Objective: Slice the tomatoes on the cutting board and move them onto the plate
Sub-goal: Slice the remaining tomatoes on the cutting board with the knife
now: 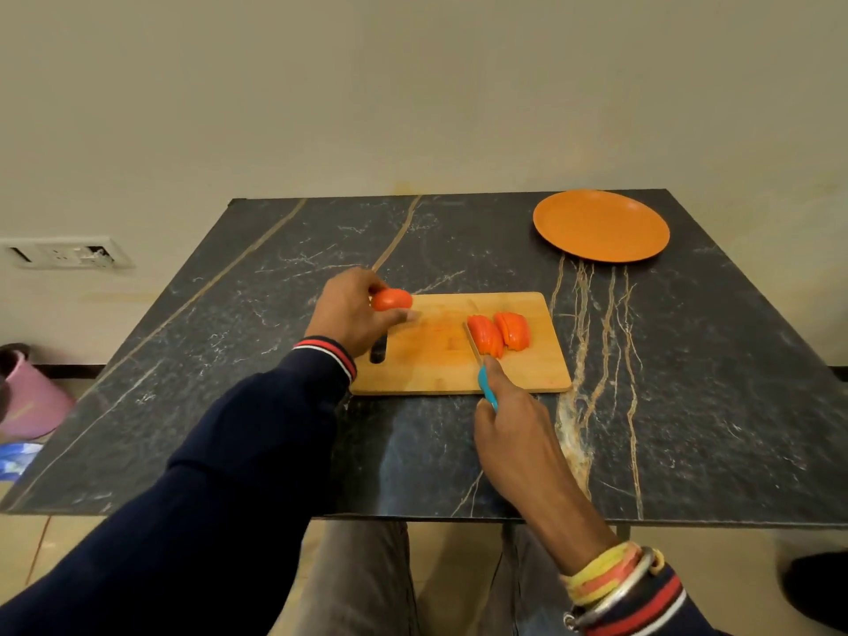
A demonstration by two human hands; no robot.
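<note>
Unsliced tomato (391, 299) gripped by left hand (351, 312) at board's (440, 369) far-left corner; knife (482, 374) clasped by right hand (514, 424), blade parked beside 2 sliced stacks (499, 335) on right, so tomato gets fed rightward i guess

Orange plate (601, 224), red tomato slices (498, 335), tan wooden board (436, 364). Turquoise knife handle (487, 390), and a black table (716, 383) veined white and gold.

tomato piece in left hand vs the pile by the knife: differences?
The tomato piece in the left hand looks unsliced; the tomato slices are cut, in two fanned clusters. The piece is gripped at the cutting board's far left corner; the slices lie loose on its right half, beside the knife. Both are red-orange.
</note>
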